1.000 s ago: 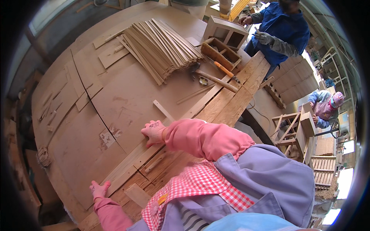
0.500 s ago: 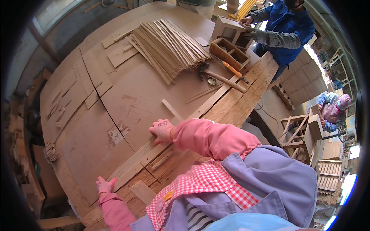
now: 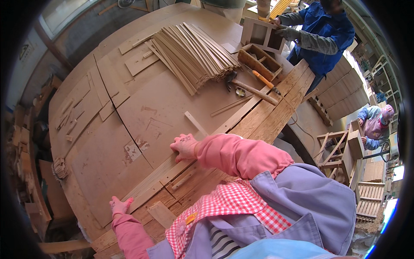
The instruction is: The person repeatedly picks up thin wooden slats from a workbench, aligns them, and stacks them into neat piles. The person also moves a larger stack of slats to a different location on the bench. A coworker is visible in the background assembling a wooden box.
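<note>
A row of thin wooden strips point(image 3: 152, 178) lies side by side along the wooden batten near the bench's front edge. At their left end is my left hand point(image 3: 120, 206), in a pink glove, its thumb and fingers closed around the strips. My right hand point(image 3: 184, 146), gloved in the same pink, grips their other end, its fingers on the far side and thumb nearer me. Just beyond that hand, a short pale wooden slat point(image 3: 196, 123) rests at an angle. On the near side of the batten lies a small wood block point(image 3: 161, 214).
A large fanned stack of strips point(image 3: 196, 56) covers the far bench. To the right are a hammer point(image 3: 254, 91), an orange-handled tool point(image 3: 263, 79) and a wooden box point(image 3: 260, 61). A co-worker in blue point(image 3: 325, 36) holds a wooden frame point(image 3: 263, 33). Wood scraps point(image 3: 69, 108) lie left.
My hands keep their places at the two ends of the strips. The view has shifted slightly. The co-worker in blue has tilted the wooden frame so that its openings face me more.
</note>
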